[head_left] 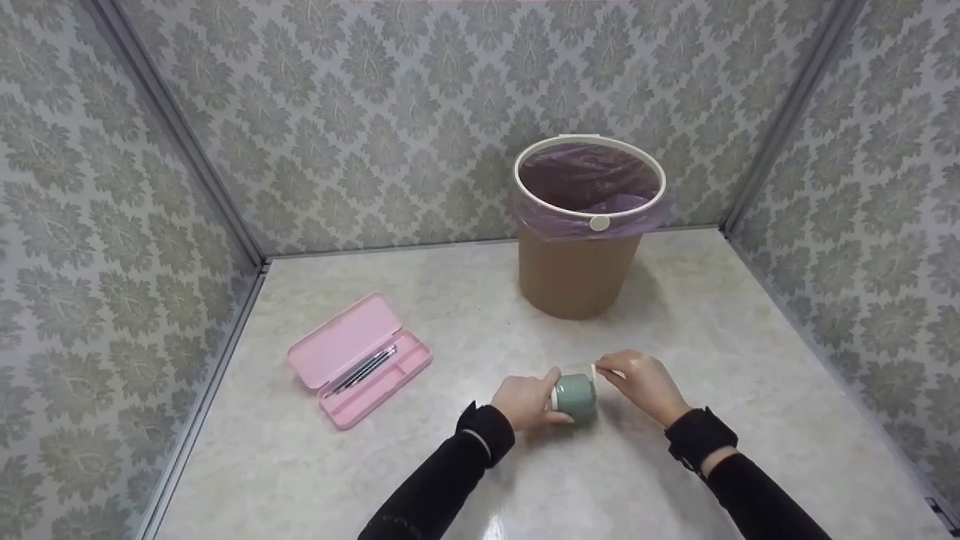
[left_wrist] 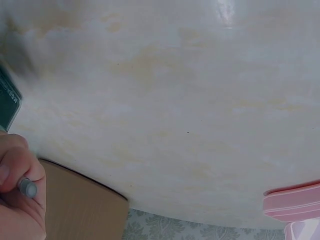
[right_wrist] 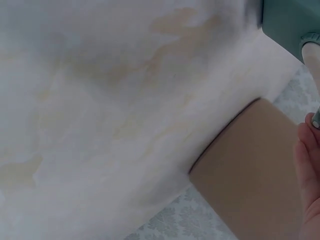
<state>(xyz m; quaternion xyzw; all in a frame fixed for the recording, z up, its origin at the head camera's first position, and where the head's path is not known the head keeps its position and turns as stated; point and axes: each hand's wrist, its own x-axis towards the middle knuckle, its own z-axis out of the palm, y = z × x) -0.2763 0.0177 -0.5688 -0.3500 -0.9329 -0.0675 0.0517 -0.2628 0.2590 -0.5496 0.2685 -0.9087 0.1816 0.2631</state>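
A green pencil sharpener (head_left: 575, 395) with a cream front is held just above or on the table. My left hand (head_left: 521, 401) grips it at its front, thumb above and a finger below. A small grey round rod end (left_wrist: 27, 188) pokes out of a hand in the left wrist view; what it belongs to is hidden. My right hand (head_left: 641, 382) pinches the knob (right_wrist: 316, 120) of the sharpener's cream crank (head_left: 594, 373). To the left lies an open pink pencil case (head_left: 345, 341) with several dark pencils (head_left: 365, 370) in it.
Behind the hands stands a brown bin (head_left: 574, 277) with a cream rim and a purple liner (head_left: 592, 176). Patterned wall panels (head_left: 420, 150) enclose the pale table (head_left: 465, 300) at the back and both sides.
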